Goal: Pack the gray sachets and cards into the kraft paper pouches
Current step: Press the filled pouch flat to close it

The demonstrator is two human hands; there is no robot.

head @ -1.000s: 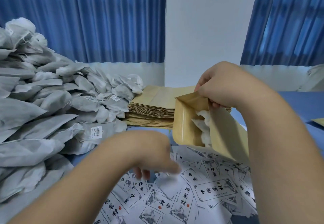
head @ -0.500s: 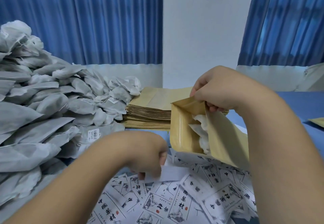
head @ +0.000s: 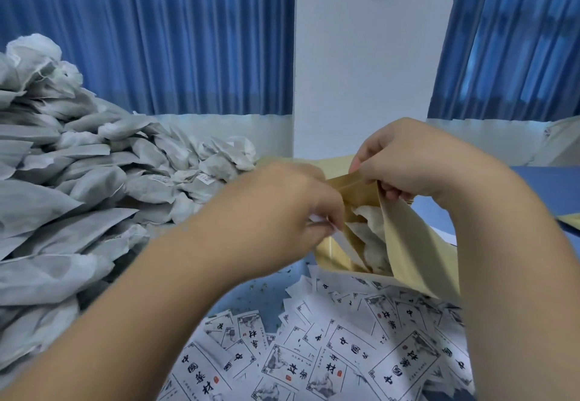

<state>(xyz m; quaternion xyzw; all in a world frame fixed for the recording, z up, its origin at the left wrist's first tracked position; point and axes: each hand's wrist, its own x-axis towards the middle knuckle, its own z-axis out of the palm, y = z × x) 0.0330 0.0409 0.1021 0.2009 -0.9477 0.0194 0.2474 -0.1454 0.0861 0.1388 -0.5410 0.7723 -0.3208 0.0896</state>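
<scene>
My right hand pinches the top rim of a kraft paper pouch and holds its mouth open above the table. Gray sachets show inside the pouch. My left hand pinches a white card at the pouch mouth, and the card's lower end is inside the opening. Most of the card is hidden by my fingers.
A big heap of gray sachets fills the left side. Printed cards lie scattered on the blue table in front of me. A stack of flat kraft pouches lies behind my hands. Blue curtains and a white wall stand behind.
My left hand has picked a card from the scattered pile and lifted it up and to the right to the pouch mouth. My right hand keeps holding the pouch open.
</scene>
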